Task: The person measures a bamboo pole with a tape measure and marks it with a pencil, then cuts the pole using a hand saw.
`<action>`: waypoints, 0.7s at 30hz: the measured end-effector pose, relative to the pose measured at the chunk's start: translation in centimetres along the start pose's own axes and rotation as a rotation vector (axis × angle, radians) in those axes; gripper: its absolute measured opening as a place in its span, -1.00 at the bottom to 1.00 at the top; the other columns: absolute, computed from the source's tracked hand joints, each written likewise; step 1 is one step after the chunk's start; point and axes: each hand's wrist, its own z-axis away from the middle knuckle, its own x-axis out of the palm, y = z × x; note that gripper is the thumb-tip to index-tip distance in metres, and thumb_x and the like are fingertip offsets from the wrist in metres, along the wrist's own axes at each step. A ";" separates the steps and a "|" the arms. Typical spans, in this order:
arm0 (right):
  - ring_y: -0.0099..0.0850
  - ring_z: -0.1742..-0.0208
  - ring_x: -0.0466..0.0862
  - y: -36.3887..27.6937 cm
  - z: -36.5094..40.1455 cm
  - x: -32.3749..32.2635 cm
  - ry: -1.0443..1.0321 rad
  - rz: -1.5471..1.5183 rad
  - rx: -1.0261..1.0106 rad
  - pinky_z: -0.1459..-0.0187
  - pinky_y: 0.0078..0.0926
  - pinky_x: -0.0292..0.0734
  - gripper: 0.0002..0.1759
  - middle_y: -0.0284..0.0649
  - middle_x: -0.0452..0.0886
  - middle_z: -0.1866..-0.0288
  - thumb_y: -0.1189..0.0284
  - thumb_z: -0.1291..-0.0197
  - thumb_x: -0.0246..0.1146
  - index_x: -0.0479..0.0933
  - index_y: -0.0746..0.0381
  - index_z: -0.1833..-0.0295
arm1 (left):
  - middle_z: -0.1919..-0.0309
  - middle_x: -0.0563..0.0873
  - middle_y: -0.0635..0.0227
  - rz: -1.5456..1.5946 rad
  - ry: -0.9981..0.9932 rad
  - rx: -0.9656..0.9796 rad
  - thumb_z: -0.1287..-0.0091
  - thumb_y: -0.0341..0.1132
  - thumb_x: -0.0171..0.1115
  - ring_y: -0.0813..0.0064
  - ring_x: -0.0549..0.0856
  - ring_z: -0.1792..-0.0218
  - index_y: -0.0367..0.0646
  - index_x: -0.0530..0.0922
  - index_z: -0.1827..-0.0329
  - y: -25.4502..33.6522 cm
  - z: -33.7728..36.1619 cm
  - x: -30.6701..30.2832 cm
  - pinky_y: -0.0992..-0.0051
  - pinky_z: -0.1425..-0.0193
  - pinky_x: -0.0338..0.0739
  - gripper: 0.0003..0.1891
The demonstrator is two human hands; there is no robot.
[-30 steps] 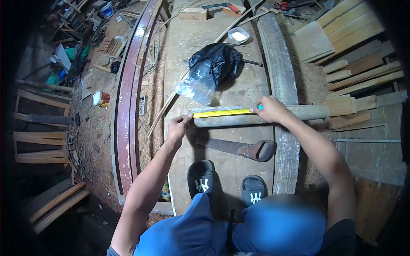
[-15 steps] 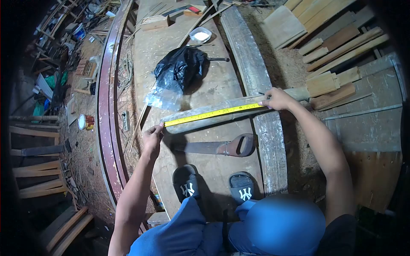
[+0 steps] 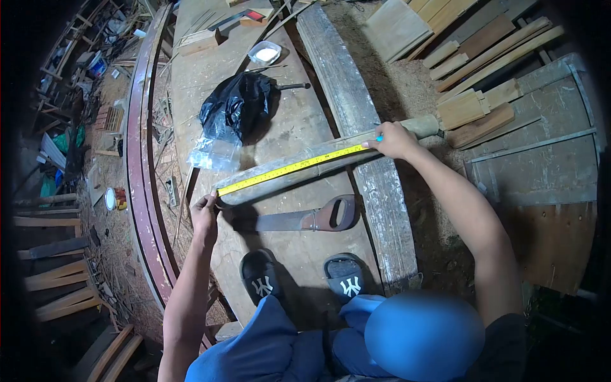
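Observation:
A yellow measuring tape (image 3: 289, 169) is stretched along a long, rounded grey-brown wooden pole (image 3: 273, 183), which lies slanting across the bench. My left hand (image 3: 203, 216) pinches the tape's left end at the pole's near-left end. Farther right, my right hand (image 3: 393, 141) grips the tape against the pole, its fingers curled over the top. A small turquoise tip sticks out by the right thumb; what it belongs to is hidden. Just below the pole lies a handsaw (image 3: 280, 221), its brown handle toward the right.
My sandaled feet (image 3: 344, 275) stand on the plywood board (image 3: 280, 134). Beyond the pole sit a black plastic bag (image 3: 238, 105), a clear tub of white stuff (image 3: 265, 53) and a square (image 3: 237, 20). A thick timber beam (image 3: 347, 83) runs along the right, with stacked boards (image 3: 464, 111) past it.
The view has shifted, so the bench scene appears farther left. My right hand has rolled over the pole, and a turquoise tip now shows. The tape stays stretched between both hands.

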 end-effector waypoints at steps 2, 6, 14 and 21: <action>0.05 -0.12 0.73 -0.2 0.0 0.1 -0.015 0.006 0.031 -0.19 0.00 0.61 -0.35 0.13 0.74 -0.01 -0.12 -0.18 0.45 0.72 0.25 -0.07 | 0.36 0.74 0.35 -0.003 -0.021 -0.005 -0.53 -0.27 0.30 0.56 0.67 0.33 -0.30 0.69 0.22 -0.1 -0.2 -0.4 0.49 0.10 0.58 -0.76; 0.06 -0.16 0.69 0.2 -0.7 1.0 -0.007 -0.076 0.036 -0.16 0.03 0.58 -0.46 0.13 0.71 -0.06 -0.06 -0.24 0.42 0.70 0.23 0.01 | 0.27 0.73 0.39 -0.049 -0.069 -0.023 -0.57 -0.24 0.23 0.59 0.65 0.25 -0.26 0.67 0.15 0.1 0.0 -0.6 0.53 0.04 0.52 -0.76; 0.08 -0.06 0.68 3.4 -2.0 3.0 0.076 -0.133 -0.306 -0.09 -0.02 0.56 -0.59 0.07 0.70 0.11 0.11 -0.30 0.41 0.60 0.27 0.14 | 0.31 0.75 0.32 -0.003 -0.071 -0.029 -0.55 -0.26 0.28 0.55 0.69 0.29 -0.32 0.68 0.16 0.7 0.3 -0.4 0.50 0.07 0.58 -0.75; -0.27 0.13 0.69 5.3 -3.6 2.1 -0.105 -0.249 -0.456 0.01 -0.26 0.57 -0.73 -0.04 0.68 0.21 0.32 -0.30 0.40 0.59 0.30 0.10 | 0.34 0.72 0.40 -0.008 -0.047 -0.038 -0.55 -0.27 0.27 0.61 0.63 0.32 -0.25 0.68 0.21 0.5 0.2 -0.3 0.53 0.09 0.52 -0.78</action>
